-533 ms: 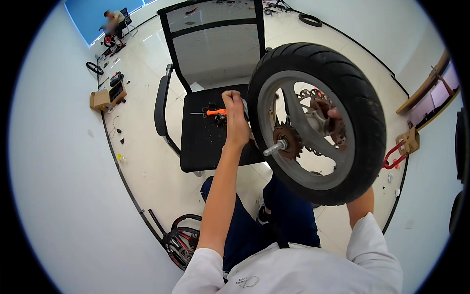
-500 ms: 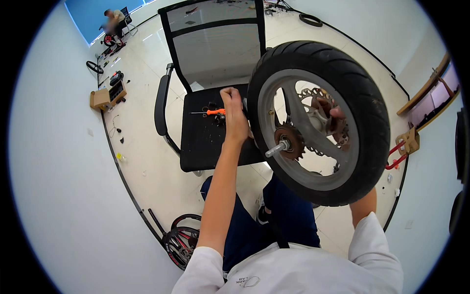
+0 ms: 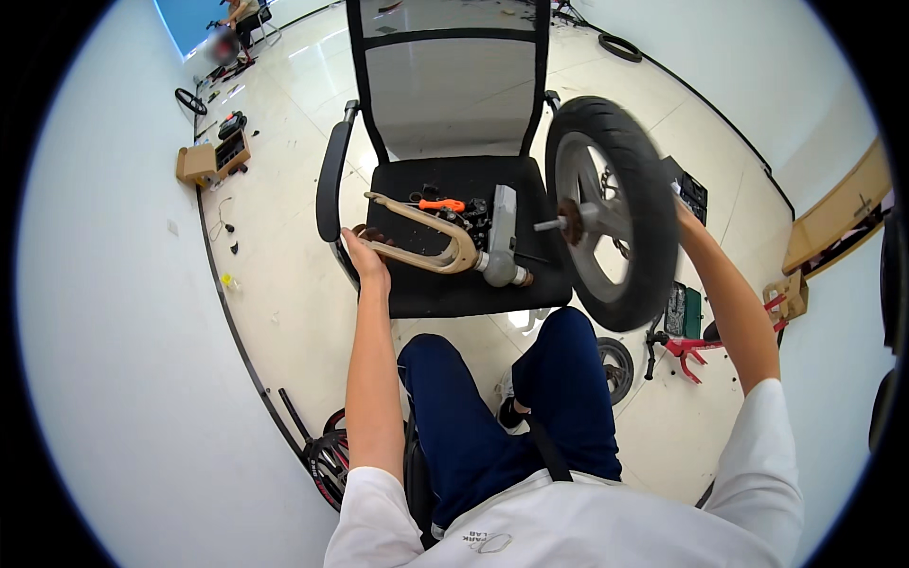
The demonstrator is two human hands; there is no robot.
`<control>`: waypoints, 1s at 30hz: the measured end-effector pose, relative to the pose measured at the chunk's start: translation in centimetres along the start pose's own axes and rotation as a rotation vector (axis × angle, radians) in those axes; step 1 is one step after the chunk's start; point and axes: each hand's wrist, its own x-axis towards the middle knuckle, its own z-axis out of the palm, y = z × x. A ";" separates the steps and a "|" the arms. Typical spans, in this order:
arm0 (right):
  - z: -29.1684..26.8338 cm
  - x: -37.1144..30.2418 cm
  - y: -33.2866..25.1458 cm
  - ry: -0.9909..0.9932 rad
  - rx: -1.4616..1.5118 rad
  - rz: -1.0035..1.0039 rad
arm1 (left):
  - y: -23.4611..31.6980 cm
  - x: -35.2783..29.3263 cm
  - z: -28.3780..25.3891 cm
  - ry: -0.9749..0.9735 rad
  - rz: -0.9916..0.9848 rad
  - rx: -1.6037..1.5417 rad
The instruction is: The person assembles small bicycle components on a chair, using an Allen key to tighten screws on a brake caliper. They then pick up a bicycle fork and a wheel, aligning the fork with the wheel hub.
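Observation:
My left hand (image 3: 367, 256) is closed on the leg ends of a tan bicycle fork (image 3: 459, 251), by the chair's left armrest. A grey frame tube (image 3: 504, 222) is joined to the fork's crown end, over the black chair seat (image 3: 417, 301). On the right, a small wheel with a black tyre (image 3: 653, 204) is held up off the seat, its axle and rusty sprocket pointing left. My right hand (image 3: 684, 213) grips this wheel from its far side, the fingers mostly hidden behind the tyre. An orange-handled screwdriver (image 3: 441, 204) lies on the seat among small dark parts.
A red frame part (image 3: 684, 355), a green case (image 3: 684, 310) and another small wheel (image 3: 615, 369) lie on the floor at right. Bike parts (image 3: 327, 454) rest at lower left. Cardboard boxes (image 3: 197, 163) stand by the left wall. Another person (image 3: 241, 14) sits far off.
The wheel has moved right and turned more edge-on, uncovering the fork and tube. My left hand has shifted left and is now on the fork's legs. The view has shifted too.

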 end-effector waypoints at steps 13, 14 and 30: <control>17.9 17.5 3.5 -0.379 -0.698 0.233 | -4.6 -0.5 -5.5 0.002 -0.046 0.646; 19.9 17.5 2.6 -0.357 -0.803 0.155 | -4.2 -0.9 -6.0 0.024 0.065 0.624; 16.6 14.5 -4.1 -0.341 -0.625 -0.026 | 12.3 -17.4 -2.5 0.051 -0.503 0.751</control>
